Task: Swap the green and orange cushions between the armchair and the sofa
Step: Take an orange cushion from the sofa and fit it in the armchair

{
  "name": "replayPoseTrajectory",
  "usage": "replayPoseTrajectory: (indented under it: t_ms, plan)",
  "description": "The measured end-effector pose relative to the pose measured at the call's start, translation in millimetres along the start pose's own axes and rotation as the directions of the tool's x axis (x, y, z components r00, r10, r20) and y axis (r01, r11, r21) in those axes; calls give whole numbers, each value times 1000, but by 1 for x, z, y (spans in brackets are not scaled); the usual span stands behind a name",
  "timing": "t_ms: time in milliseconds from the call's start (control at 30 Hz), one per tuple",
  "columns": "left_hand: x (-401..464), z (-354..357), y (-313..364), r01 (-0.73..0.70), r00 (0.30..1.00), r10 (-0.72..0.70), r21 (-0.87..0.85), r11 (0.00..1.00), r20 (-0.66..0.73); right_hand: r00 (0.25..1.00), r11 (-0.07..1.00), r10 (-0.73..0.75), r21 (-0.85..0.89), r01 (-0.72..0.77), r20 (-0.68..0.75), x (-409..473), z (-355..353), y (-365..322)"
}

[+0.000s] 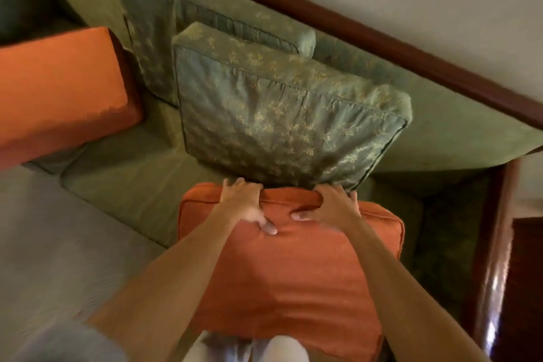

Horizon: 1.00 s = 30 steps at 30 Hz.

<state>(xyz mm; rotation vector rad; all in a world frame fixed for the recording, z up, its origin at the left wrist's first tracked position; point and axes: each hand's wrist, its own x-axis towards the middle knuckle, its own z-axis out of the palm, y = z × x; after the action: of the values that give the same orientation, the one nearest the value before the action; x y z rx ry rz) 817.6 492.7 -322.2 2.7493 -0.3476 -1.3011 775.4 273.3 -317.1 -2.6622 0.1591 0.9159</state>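
I hold an orange cushion (293, 267) by its far edge over the front of the green sofa seat (126, 185). My left hand (245, 206) and my right hand (329, 209) both grip that edge, thumbs on top. Just beyond them a green patterned cushion (282, 123) leans against the sofa back. A second green patterned cushion (155, 38) stands behind it to the left. Another orange cushion (58, 91) lies on the seat at the far left.
The sofa's dark polished wood frame (367, 38) runs along the top of the backrest, and its wooden arm (493, 258) stands at the right. A pale wall is behind. Grey carpet (53, 244) lies at the lower left.
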Motion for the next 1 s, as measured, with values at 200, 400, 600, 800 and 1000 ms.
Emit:
replayPoseTrajectory:
  t_ms: [200,400,600,800,1000]
  plan:
    - [-119,-41,50,-177,947,224,208,962,-229,994,999,11,34,-7,-112,-122,-58,1]
    - [-156,-5,64,-198,938,249,216,956,-242,967,992,57,-95,-83,-249,-200,3,14]
    - [-152,-13,50,-207,938,252,201,957,-237,945,994,83,-43,-101,-318,-199,4,-11]
    - [-172,-3,53,-295,902,380,351,889,-205,948,987,126,-54,-149,-293,-230,10,-17]
    - [-212,-3,62,-529,740,660,493,690,-130,912,967,246,20,-254,-329,-314,23,-31]
